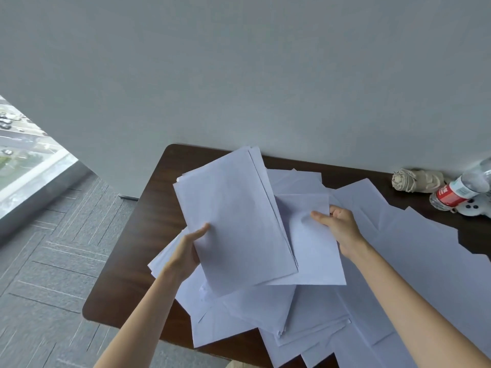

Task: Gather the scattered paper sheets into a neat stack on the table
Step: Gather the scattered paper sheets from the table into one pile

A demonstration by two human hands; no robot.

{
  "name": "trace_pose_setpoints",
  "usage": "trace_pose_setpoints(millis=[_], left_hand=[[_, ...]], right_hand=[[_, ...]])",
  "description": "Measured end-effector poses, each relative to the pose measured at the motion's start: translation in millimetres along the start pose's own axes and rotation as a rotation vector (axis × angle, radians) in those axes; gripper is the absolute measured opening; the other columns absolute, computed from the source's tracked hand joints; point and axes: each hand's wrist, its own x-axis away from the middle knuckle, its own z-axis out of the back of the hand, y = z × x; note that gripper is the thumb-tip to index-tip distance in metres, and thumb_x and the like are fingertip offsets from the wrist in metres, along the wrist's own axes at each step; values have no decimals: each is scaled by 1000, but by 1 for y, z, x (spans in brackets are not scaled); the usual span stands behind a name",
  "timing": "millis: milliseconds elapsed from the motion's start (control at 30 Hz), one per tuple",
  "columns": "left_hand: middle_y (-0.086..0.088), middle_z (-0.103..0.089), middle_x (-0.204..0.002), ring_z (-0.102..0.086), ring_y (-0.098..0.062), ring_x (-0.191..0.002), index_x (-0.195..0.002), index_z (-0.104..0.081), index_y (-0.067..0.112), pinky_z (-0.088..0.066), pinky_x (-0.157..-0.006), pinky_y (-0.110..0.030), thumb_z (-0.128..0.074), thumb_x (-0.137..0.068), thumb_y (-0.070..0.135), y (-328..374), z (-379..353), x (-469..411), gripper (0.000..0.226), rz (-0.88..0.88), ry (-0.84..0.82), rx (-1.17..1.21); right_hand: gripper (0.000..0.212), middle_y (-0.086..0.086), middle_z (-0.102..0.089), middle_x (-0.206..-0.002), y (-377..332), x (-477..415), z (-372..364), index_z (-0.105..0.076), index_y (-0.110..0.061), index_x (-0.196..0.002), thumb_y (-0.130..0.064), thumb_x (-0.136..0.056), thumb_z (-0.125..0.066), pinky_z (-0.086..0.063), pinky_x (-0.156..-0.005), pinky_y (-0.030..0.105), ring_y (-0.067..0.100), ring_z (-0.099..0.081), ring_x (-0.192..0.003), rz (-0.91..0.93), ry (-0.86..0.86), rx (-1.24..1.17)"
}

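**Both hands on paper**

Your left hand (186,252) curls its thumb over a held bundle of sheets (233,221); your right hand (338,225) pinches a single sheet (313,251) beside it. Loose sheets (414,251) lie overlapping on the dark table (138,235) beneath.

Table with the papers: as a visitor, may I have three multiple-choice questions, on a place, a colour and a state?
1. Where is the water bottle? A on the floor; B at the table's far right; C on the windowsill.
2. Its label colour? A green; B blue; C red.
3. The left hand? A grips a bundle of sheets; B lies flat; C hangs idle.
B: it lies beside the wall there. C: a red band shows. A: its thumb presses the bundle's front.
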Motion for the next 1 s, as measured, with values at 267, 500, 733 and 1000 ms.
trace_pose_setpoints(millis=[267, 500, 733, 1000], left_hand=[[-11, -67, -125, -66, -27, -112, -128, -62, 12, -55, -89, -38, -55, -98, 32, -13, -16, 3, 37, -27, 14, 47], [-5, -73, -105, -72, -17, -86, -118, -65, 10, -59, -74, -30, -57, -98, 23, -25, 4, 9, 26, -116, 236, 146], [-10, -69, -115, -70, -21, -90, -122, -63, 6, -60, -76, -32, -62, -95, 23, -15, 34, 12, 32, -112, 289, 124], [-7, -73, -100, -71, -20, -80, -116, -65, 5, -59, -71, -34, -61, -95, 23, -5, 61, -10, 27, -36, 192, -23]], right_hand=[[12, 2, -70, -79, -35, -6, 11, -69, -11, -81, -2, -87, -66, -55, -57, 19, 8, -66, -60, 122, 3, 111], [7, 5, -68, -89, -4, -10, 13, -68, -5, -94, -5, -88, -64, -55, -69, 30, 21, -64, -76, 40, 246, -6], [15, 12, -65, -98, 70, 10, -18, -66, -4, -98, 2, -86, -62, -49, -70, 31, 22, -58, -83, -220, 571, -287], [20, 17, -66, -94, 132, 56, -59, -59, 2, -100, -5, -82, -66, -59, -69, 40, 35, -67, -79, -561, 306, -205]])
